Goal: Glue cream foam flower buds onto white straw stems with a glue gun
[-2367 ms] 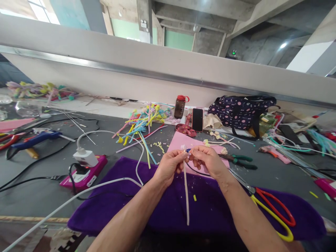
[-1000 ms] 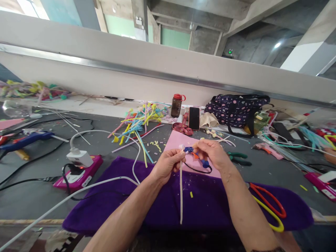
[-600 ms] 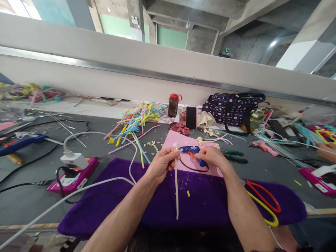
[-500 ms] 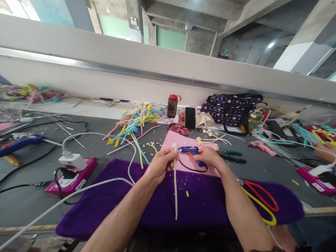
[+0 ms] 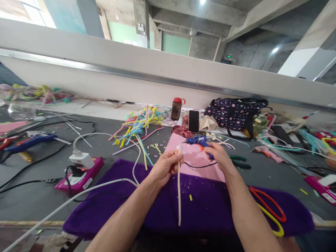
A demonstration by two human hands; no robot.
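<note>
My left hand (image 5: 168, 164) pinches a white pipe cleaner stem (image 5: 179, 196) just below its small fluffy white top (image 5: 179, 148). The stem hangs straight down over the purple cloth (image 5: 207, 206). In my right hand (image 5: 217, 155) is a blue glue gun (image 5: 198, 140) with an orange trigger, held by its handle. Its nozzle points left, a little above the white top and apart from it. Beneath both lies a pink sheet (image 5: 174, 143), with the gun's black cord looping over it.
Colourful pipe cleaners (image 5: 141, 122) lie in a heap behind my left hand. Scissors (image 5: 270, 206) and green-handled pliers (image 5: 240, 161) are on the right. A pink power strip (image 5: 90, 175) stands left. Behind are a bottle (image 5: 176, 110), phone (image 5: 194, 121) and patterned bag (image 5: 228, 113).
The glue gun has lifted up and away from the white top, its nozzle now clear of my left hand. The whole view has shifted slightly.
</note>
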